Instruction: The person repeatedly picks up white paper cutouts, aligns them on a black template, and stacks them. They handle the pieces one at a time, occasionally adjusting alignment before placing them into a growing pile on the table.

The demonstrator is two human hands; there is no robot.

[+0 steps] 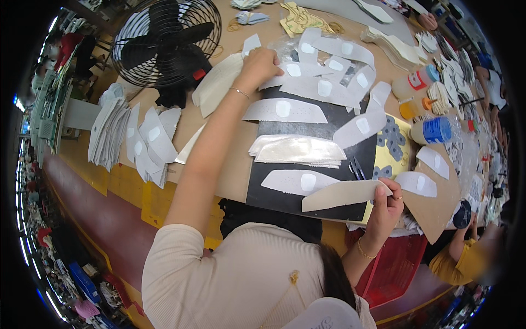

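My right hand [388,205] pinches the right end of a curved cream fabric piece [342,196], held over the black board [263,204] at the near side of the table. Partly beneath it lies a pale perforated piece [285,180] with a white patch. My left hand [262,67] stretches to the far side, fingers closed at the left end of an overlapping group of patched pieces [309,70]. What its fingertips grip is partly hidden. Between my hands sit a stack of shiny cream pieces [298,150] and another patched piece [266,111].
A black fan [164,44] stands at the far left, near stacked pale pieces [107,131]. Small scissors [357,170] lie beside a yellow sheet with grey pieces [390,137]. Bottles, including a blue-lidded jar [432,130], line the right. A red crate [392,274] is below; a person in yellow [463,260] is nearby.
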